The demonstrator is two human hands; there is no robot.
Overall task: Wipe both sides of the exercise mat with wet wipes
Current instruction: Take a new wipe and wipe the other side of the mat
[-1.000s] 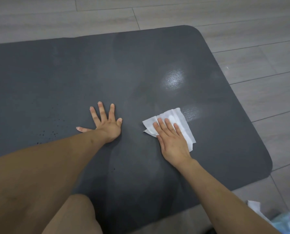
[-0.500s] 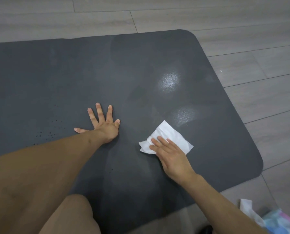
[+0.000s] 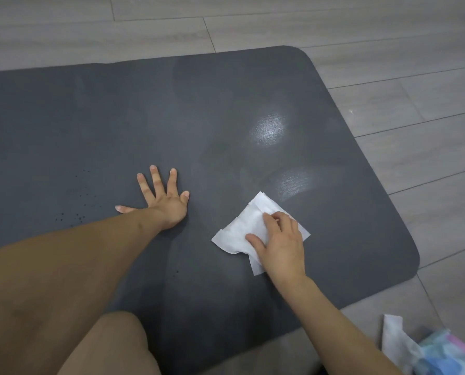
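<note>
- The left hand (image 3: pixel 166 204) is bare: no glove, ring or band shows on its fingers.
- The left forearm (image 3: pixel 71 266) is bare along its whole visible length, with no sleeve, watch or strap at the wrist.
- The right hand (image 3: pixel 280 244) is bare too, its fingers free of rings, the nails short and unpainted.
- The right forearm (image 3: pixel 342 326) is uncovered from wrist to frame edge, with no cuff or bracelet.
- Below the left forearm, a bare knee (image 3: pixel 109 345) shows, rounded, with no cloth over it.
</note>
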